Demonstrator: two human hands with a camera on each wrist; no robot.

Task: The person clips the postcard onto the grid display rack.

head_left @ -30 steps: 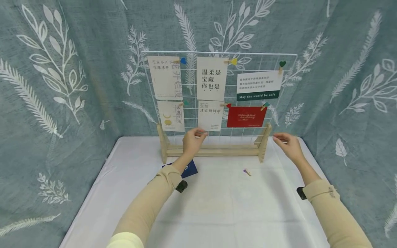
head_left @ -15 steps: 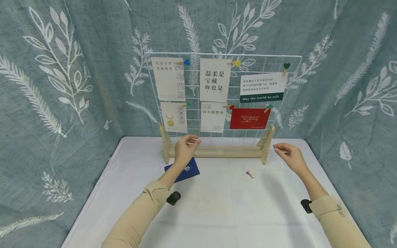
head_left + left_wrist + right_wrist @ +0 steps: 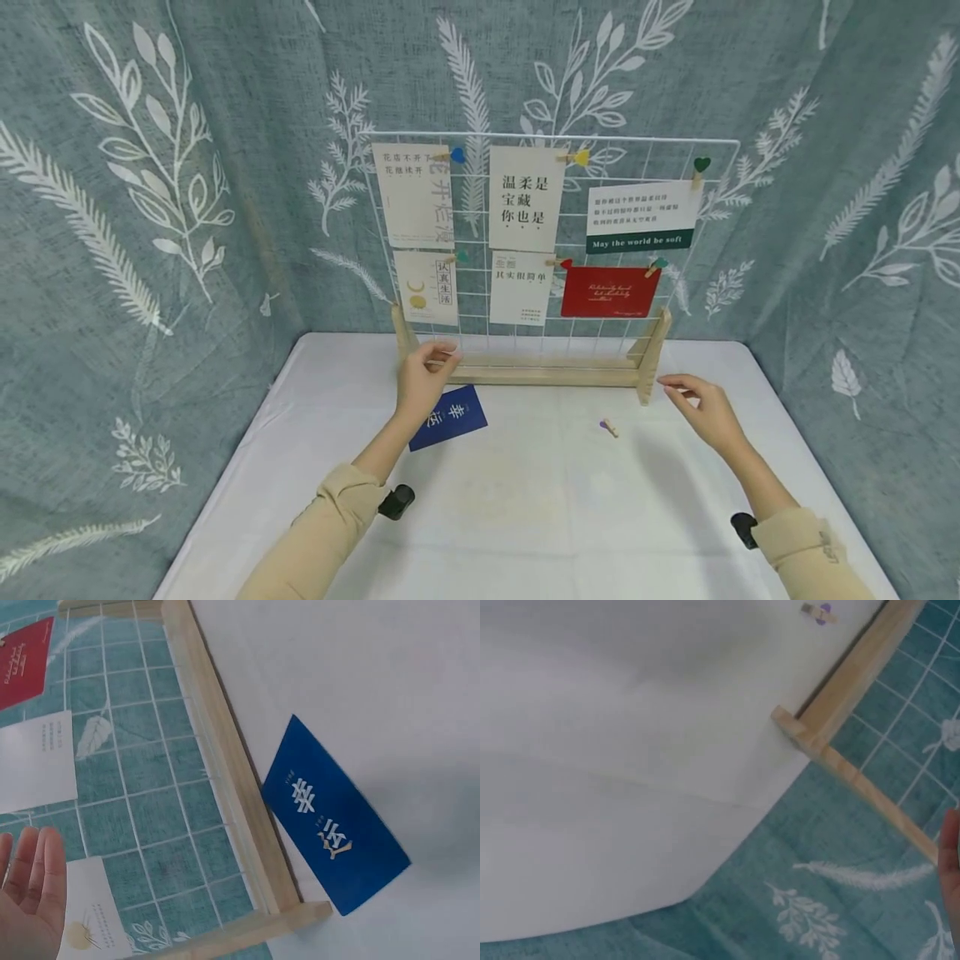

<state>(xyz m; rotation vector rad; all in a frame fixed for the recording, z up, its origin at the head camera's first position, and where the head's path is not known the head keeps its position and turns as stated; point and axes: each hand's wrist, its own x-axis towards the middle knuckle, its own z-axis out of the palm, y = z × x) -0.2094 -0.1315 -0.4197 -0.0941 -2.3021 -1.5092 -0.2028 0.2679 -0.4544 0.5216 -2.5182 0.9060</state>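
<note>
A white wire grid (image 3: 480, 242) stands in a wooden base (image 3: 555, 373) at the back of the white table (image 3: 540, 517), with several cards clipped to it. My left hand (image 3: 426, 371) hovers just in front of the base's left end, fingers relaxed and holding nothing; the left wrist view shows its straight fingers (image 3: 30, 889). A blue card (image 3: 448, 417) (image 3: 334, 817) lies flat under that hand, beside the base (image 3: 225, 765). My right hand (image 3: 701, 408) hangs loosely open near the base's right foot (image 3: 791, 724). A small purple-headed clip (image 3: 609, 427) (image 3: 819, 611) lies between the hands.
A red card (image 3: 609, 292) and a white and green card (image 3: 641, 217) hang on the grid's right side, white cards on the left and middle. Leaf-patterned teal curtain (image 3: 150, 208) closes in the table on three sides.
Both hands have drawn back and down from the grid. The left hand left the lower middle card and now sits over the blue card; the right hand dropped toward the table.
</note>
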